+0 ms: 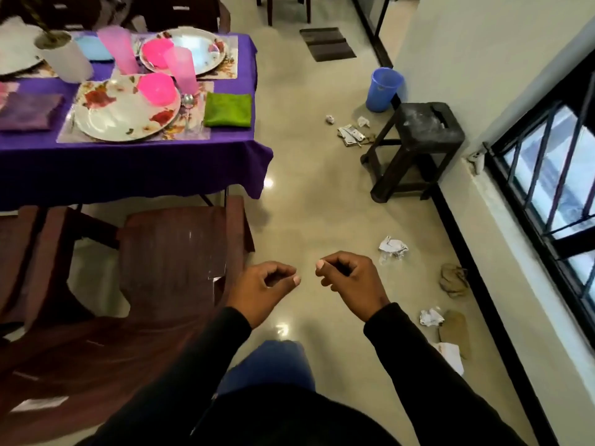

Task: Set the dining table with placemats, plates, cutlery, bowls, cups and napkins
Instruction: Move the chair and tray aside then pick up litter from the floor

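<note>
The dining table (pixel 128 169) under a purple cloth fills the upper left. On its near placemat (pixel 201 134) lies a floral plate (pixel 119 114) with a pink bowl (pixel 157 90), a pink cup (pixel 183 70), a spoon (pixel 187 103) and a green napkin (pixel 228 109). Behind it stand a second floral plate (pixel 201 49), another pink bowl (pixel 154 51), another pink cup (pixel 117 49) and a blue napkin (pixel 93 48). A purple napkin (pixel 29 111) lies at the left. My left hand (pixel 262 286) and my right hand (pixel 349 280) hover over the floor, away from the table, fingers loosely curled, holding nothing.
Brown plastic chairs (pixel 174 249) stand along the table's near side. A black stool (pixel 418 140) and a blue bin (pixel 383 90) sit by the right wall under a barred window (pixel 553 175). Crumpled paper (pixel 392 247) and scraps litter the floor. A white vase (pixel 66 59) stands on the table.
</note>
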Motion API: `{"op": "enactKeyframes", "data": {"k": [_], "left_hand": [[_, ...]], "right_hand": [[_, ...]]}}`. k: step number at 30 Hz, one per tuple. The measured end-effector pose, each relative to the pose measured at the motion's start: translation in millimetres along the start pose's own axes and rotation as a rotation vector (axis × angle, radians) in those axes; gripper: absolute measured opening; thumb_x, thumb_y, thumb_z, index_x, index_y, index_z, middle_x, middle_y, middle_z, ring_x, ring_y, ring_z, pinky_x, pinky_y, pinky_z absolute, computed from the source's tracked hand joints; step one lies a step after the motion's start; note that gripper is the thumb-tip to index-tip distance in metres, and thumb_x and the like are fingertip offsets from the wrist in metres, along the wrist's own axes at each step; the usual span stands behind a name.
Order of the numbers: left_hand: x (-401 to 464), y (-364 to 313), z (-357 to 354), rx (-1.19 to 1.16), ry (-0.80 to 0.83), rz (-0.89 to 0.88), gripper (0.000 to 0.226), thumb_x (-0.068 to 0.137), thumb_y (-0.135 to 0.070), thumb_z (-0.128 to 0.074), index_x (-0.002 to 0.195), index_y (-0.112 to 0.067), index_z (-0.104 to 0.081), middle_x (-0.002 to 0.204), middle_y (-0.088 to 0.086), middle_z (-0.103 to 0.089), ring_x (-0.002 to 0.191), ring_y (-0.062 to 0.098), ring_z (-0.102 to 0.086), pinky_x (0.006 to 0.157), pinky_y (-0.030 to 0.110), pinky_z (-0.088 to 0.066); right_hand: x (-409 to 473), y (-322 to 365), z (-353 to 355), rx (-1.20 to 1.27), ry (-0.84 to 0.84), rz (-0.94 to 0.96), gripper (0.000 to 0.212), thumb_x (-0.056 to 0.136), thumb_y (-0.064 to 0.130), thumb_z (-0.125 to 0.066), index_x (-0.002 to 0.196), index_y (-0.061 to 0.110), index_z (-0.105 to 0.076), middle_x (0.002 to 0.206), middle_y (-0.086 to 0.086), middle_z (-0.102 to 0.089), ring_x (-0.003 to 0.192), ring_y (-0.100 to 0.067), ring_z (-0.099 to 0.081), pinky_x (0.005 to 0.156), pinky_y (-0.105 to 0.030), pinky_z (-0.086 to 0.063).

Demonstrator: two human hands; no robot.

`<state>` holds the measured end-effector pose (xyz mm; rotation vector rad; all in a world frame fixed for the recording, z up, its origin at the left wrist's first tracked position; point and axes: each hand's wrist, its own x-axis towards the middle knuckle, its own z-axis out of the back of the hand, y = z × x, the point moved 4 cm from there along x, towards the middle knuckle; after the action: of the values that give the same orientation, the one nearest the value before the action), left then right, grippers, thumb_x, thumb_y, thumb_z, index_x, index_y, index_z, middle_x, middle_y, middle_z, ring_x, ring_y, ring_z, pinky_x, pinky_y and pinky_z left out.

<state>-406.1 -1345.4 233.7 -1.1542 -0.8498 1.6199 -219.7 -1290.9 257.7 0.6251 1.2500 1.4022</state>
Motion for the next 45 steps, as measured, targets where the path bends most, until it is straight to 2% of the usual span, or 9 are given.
{"op": "enactKeyframes", "data": {"k": [5, 10, 13, 16, 20, 25, 30, 34, 45], "left_hand": [[65, -1, -2, -0.01, -0.073, 0.069, 0.014, 0.088, -0.026, -0.077, 0.1, -0.019, -0.077, 0.098, -0.008, -0.075, 0.089, 0.0, -0.068, 0.08, 0.018, -0.054], [169, -23, -1, -0.098, -0.169, 0.077, 0.017, 0.087, -0.019, -0.078, 0.102, -0.012, -0.076, 0.094, -0.001, -0.076, 0.088, 0.009, -0.071, 0.077, 0.021, -0.055], [246, -42, 7, -0.148, -0.205, 0.108, 0.032, 0.081, -0.035, -0.081, 0.103, -0.013, -0.077, 0.088, -0.006, -0.076, 0.083, 0.008, -0.07, 0.077, 0.031, -0.057], [331, -76, 12, -0.149, -0.241, 0.084, 0.014, 0.087, -0.026, -0.078, 0.098, -0.016, -0.076, 0.074, -0.02, -0.072, 0.072, -0.005, -0.065, 0.071, 0.021, -0.054], [443, -143, 5, -0.14, -0.201, -0.015, 0.009, 0.089, -0.019, -0.076, 0.097, -0.016, -0.073, 0.082, -0.006, -0.072, 0.076, 0.006, -0.064, 0.069, 0.01, -0.049], [556, -193, -3, -0.148, -0.153, -0.054, 0.02, 0.083, -0.045, -0.075, 0.097, -0.031, -0.074, 0.091, -0.007, -0.075, 0.089, 0.013, -0.071, 0.08, 0.028, -0.056], [664, -217, 2, -0.132, -0.178, -0.031, 0.039, 0.073, -0.061, -0.072, 0.099, -0.032, -0.074, 0.096, -0.007, -0.075, 0.094, 0.013, -0.071, 0.084, 0.031, -0.058], [742, -235, 39, -0.104, -0.277, 0.073, 0.015, 0.086, -0.037, -0.078, 0.098, -0.03, -0.073, 0.094, -0.008, -0.074, 0.092, 0.006, -0.069, 0.079, 0.022, -0.051], [900, -259, 167, -0.283, -0.721, 0.22, 0.023, 0.09, -0.027, -0.074, 0.11, -0.016, -0.074, 0.099, -0.006, -0.074, 0.087, -0.001, -0.067, 0.075, 0.013, -0.051]], "right_hand": [[91, 19, 31, -0.134, 0.091, 0.063, 0.01, 0.088, 0.026, -0.073, 0.079, 0.022, -0.074, 0.071, 0.013, -0.069, 0.07, -0.004, -0.064, 0.069, -0.016, -0.047], [204, 46, 96, -0.112, 0.038, 0.11, 0.011, 0.09, 0.027, -0.07, 0.083, 0.019, -0.074, 0.08, 0.005, -0.072, 0.077, -0.013, -0.068, 0.072, -0.027, -0.055], [267, 54, 136, -0.093, -0.003, 0.065, 0.01, 0.091, 0.024, -0.07, 0.086, 0.016, -0.075, 0.081, -0.002, -0.074, 0.076, -0.02, -0.07, 0.067, -0.027, -0.055], [327, 66, 174, -0.065, -0.012, 0.033, 0.009, 0.091, 0.019, -0.07, 0.087, 0.013, -0.074, 0.081, -0.006, -0.074, 0.076, -0.025, -0.07, 0.062, -0.02, -0.05], [411, 90, 218, -0.02, -0.067, 0.039, 0.008, 0.092, 0.019, -0.069, 0.087, 0.014, -0.073, 0.082, -0.005, -0.075, 0.074, -0.023, -0.07, 0.061, -0.026, -0.052], [505, 100, 247, 0.103, -0.108, -0.026, 0.011, 0.095, 0.019, -0.065, 0.095, 0.011, -0.073, 0.086, -0.005, -0.076, 0.074, -0.02, -0.071, 0.056, -0.023, -0.051], [646, 110, 254, 0.129, -0.06, -0.05, 0.012, 0.095, 0.021, -0.065, 0.095, 0.012, -0.072, 0.086, -0.005, -0.076, 0.078, -0.025, -0.072, 0.068, -0.032, -0.057], [777, 151, 248, 0.156, 0.036, -0.018, 0.011, 0.095, 0.021, -0.065, 0.091, 0.014, -0.073, 0.085, -0.006, -0.076, 0.076, -0.022, -0.071, 0.071, -0.037, -0.057], [1060, 283, 124, 0.024, 0.542, 0.093, 0.015, 0.095, 0.017, -0.066, 0.087, 0.006, -0.072, 0.082, -0.01, -0.074, 0.072, -0.023, -0.068, 0.066, -0.033, -0.051]]}}
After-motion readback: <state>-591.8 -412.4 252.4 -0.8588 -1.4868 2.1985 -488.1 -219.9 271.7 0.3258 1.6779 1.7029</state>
